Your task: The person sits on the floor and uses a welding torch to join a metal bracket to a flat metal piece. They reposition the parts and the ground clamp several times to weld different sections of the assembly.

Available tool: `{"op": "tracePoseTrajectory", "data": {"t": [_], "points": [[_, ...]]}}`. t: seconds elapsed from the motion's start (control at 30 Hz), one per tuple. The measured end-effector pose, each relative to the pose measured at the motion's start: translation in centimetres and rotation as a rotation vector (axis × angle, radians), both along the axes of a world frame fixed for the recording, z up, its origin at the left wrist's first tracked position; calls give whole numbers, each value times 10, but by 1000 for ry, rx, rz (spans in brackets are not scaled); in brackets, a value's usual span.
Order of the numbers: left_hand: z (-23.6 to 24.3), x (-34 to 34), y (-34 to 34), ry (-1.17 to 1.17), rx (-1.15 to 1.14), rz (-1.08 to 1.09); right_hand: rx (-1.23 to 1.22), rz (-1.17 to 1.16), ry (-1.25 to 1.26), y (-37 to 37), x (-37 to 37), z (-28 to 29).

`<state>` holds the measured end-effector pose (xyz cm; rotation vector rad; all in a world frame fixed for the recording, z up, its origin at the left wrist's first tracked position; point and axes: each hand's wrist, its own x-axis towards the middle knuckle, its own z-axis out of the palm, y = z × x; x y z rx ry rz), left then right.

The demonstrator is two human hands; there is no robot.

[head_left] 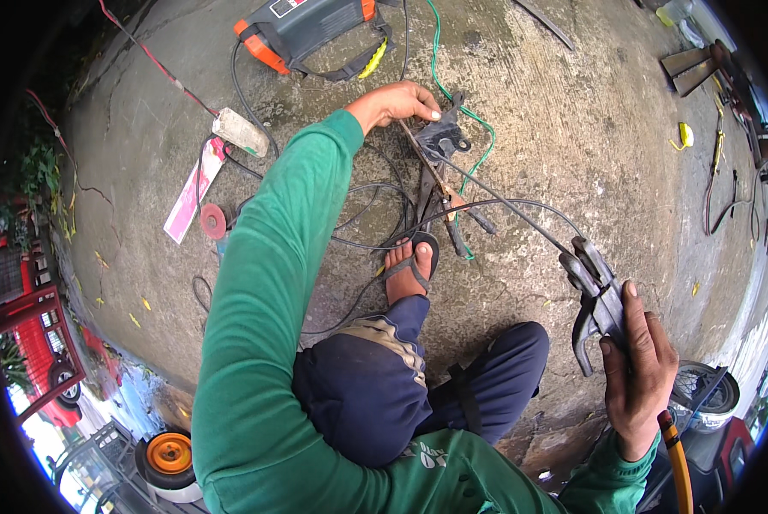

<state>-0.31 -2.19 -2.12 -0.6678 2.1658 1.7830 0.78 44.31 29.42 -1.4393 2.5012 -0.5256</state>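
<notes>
My left hand (pixel 398 104) pinches the upper edge of a dark metal bracket (pixel 442 137) with holes in it, low over the concrete. My right hand (pixel 642 364) is wrapped round a black welding electrode holder (pixel 602 304). From its jaws a long thin welding rod (pixel 508 206) runs up and left to the bracket; whether its tip touches I cannot tell. Under the bracket lie a narrow rusty metal strip (pixel 424 157) and a plier-like tool with dark handles (pixel 459 240), partly hidden. My sandaled foot (pixel 407 267) stands just below them.
A grey-and-orange welding machine (pixel 311 34) stands at the far side. Black cables and a green cable (pixel 487 137) cross the floor. Left are a white socket block (pixel 242 132), a pink-and-white strip (pixel 194 195) and a red disc (pixel 213 221). A wheel (pixel 705 387) stands at lower right.
</notes>
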Motion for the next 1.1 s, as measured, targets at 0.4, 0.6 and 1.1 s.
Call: {"op": "tracePoseTrajectory", "data": {"t": [0.4, 0.6, 1.1], "points": [[-4, 0, 0, 2, 2, 17, 63, 18, 8, -15, 2, -2], [-2, 2, -1, -4, 3, 17, 54, 7, 10, -15, -1, -5], [20, 7, 5, -39, -14, 3, 84, 6, 16, -11, -3, -4]]}}
